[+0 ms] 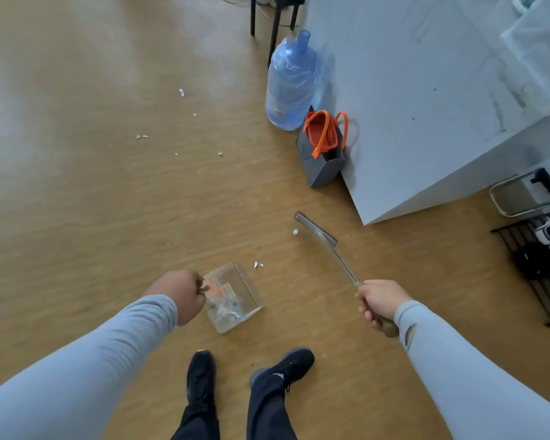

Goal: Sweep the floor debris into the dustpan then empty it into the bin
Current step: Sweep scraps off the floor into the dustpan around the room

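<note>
Low centre of the frame: clear plastic box-shaped dustpan on the wooden floor, holding a small heap of pale scraps and an orange-and-yellow patch, probably a label, hard to make out through the blur. Open mouth turned toward the upper right of the frame, long axis running from lower left to upper right.

Right of centre: slim broom with a tan handle and flat grey head, long axis slanting from the lower right up to the upper left, head down at the floor near the corner of the white cabinet, lying crosswise to the stick. One white scrap of paper debris just beside the head; two more close to the dustpan mouth; others scattered across the upper-left floor and at the far left edge.

Left hand, fingers curled tight, gripping the dustpan handle at the pan's left side. Right hand, fingers wrapped closed round the broom's handle near its lower end.

Upper centre: large blue translucent water jug standing upright against the cabinet. Just below it, grey paper bag with orange ribbon handles, an orange container inside. Bottom centre: two dark shoes on the floor.
</note>
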A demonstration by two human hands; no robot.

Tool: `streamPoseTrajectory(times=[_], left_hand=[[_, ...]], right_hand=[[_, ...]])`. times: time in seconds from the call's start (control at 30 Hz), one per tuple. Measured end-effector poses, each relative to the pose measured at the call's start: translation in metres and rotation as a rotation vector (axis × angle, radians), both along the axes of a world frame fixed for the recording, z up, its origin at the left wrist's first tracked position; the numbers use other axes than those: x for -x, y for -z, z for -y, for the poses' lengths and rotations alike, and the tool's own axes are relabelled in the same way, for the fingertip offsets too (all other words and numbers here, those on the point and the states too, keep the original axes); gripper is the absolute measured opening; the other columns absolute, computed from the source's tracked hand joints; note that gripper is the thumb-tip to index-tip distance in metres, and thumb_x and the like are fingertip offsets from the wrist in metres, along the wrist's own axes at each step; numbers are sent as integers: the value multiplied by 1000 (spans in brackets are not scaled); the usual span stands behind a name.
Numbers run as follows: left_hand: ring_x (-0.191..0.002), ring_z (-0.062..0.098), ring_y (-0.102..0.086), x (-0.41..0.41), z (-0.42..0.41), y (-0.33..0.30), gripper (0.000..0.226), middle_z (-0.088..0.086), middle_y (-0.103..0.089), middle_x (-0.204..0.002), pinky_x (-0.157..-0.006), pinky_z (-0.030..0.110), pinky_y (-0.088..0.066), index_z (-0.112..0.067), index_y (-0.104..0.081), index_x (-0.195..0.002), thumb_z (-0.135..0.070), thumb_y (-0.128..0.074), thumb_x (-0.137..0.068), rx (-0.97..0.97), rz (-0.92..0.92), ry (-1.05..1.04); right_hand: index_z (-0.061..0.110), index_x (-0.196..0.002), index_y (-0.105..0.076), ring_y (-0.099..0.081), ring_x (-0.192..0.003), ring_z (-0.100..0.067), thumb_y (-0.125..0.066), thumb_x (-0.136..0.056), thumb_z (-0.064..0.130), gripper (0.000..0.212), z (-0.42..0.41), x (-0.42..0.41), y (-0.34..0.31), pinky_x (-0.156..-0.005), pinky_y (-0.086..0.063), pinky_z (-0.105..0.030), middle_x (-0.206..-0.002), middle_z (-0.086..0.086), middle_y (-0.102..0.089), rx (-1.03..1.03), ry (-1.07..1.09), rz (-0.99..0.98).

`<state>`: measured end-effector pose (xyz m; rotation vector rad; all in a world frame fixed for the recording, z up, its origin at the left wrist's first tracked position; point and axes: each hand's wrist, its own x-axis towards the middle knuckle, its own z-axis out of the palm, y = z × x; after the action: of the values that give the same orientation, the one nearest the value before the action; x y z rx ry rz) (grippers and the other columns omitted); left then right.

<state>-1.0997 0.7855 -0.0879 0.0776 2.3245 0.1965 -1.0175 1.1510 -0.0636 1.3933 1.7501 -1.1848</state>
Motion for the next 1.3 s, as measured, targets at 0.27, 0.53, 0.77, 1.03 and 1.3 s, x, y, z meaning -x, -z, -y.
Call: streamPoseTrajectory(times=[0.27, 0.53, 0.77, 1.03, 1.3], left_hand=[[-97, 22, -66, 20, -11, 12, 36, -3, -70, -111, -87, 34, -57, -23, -60, -128, -33, -52, -94, 53, -2, 31], [-96, 20, -66, 21, -7, 1, 38, -2, -70, -111, -86, 35, -58, -23, -59, -131, -33, -53, -95, 44, 15, 31], [-92, 21, -65, 17, -4, 2, 37, 0, -70, -110, -86, 37, -58, -20, -60, -129, -33, -51, -95, 28, 20, 55], [-90, 20, -64, 7, 2, 3, 35, -1, -70, -109, -81, 34, -57, -22, -60, -128, -31, -51, -95, 10, 6, 48], [-74, 15, -58, -20, 44, -19, 26, -3, -62, -87, -61, 25, -45, -14, -62, -117, -20, -59, -92, -191, 216, -244]], right_hand=[[18, -126, -58, -46, -43, -20, -44, -95, 9, 36, 24, 26, 61, -43, -38, -24, -61, -11, -55, -6, -162, 170], [25, -154, -34, -45, -39, -17, -51, -97, 15, 61, 45, -47, -11, -38, -38, -24, -57, -6, -56, 204, -393, 198], [25, -153, -37, -43, -37, -18, -52, -98, 14, 58, 33, -67, -34, -37, -37, -23, -59, -9, -54, 162, -306, 90], [24, -153, -36, -45, -41, -15, -49, -95, 13, 60, 84, -56, -4, -41, -39, -24, -63, -7, -56, 172, -388, 151], [18, -146, -45, -39, -35, -16, -54, -99, 9, 49, 58, -88, -84, -36, -32, -17, -60, -14, -52, 249, -219, 89]])
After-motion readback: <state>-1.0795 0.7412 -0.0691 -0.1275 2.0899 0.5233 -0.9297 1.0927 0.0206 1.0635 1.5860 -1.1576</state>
